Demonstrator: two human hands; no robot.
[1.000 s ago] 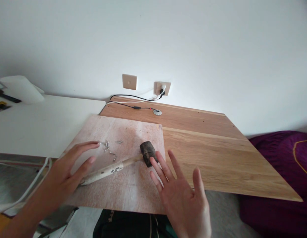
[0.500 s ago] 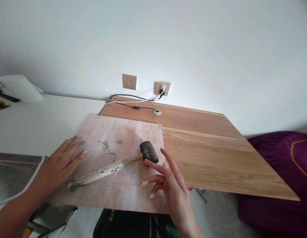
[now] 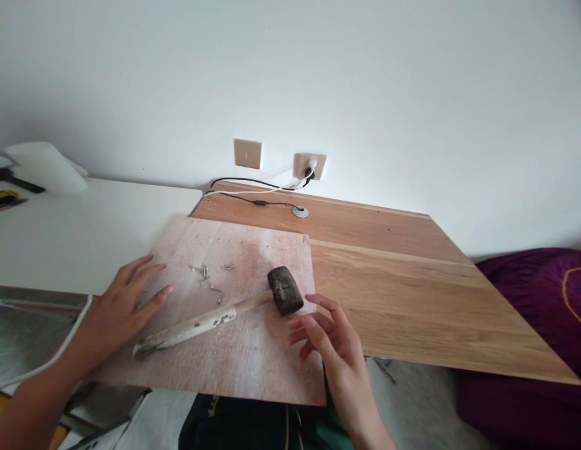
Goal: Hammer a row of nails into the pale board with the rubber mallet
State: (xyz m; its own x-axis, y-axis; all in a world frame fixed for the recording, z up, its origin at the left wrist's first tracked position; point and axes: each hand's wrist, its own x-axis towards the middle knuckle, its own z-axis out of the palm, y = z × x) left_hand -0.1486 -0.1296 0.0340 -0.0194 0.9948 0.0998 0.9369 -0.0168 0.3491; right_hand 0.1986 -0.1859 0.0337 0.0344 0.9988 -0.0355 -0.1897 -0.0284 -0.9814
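Observation:
A mallet (image 3: pixel 284 291) with a dark, worn head lies across a pinkish board (image 3: pixel 252 362); its whitish, paint-flecked handle points toward the lower left. Several small metal screws or nails (image 3: pixel 205 272) are scattered on the board above the handle. My left hand (image 3: pixel 131 297) is spread over the board's left edge, fingers apart, holding nothing. Just right of the mallet head, my right hand (image 3: pixel 330 334) hovers near the board's right edge, its fingers loosely curved, apart and without anything in them. A row of tiny holes or nail points runs along the board's far side.
Under the board is a wooden desk (image 3: pixel 412 300), with a white table (image 3: pixel 107 219) at left holding a white roll (image 3: pixel 49 169) and dark tools. Cables run from a wall socket (image 3: pixel 309 166) to a round grommet (image 3: pixel 300 212). A purple cover (image 3: pixel 520 294) hangs at far right.
My right hand has drawn back slightly right and away from the mallet head, its fingers curling more. My left hand stays at the board's left edge. The view has shifted a little.

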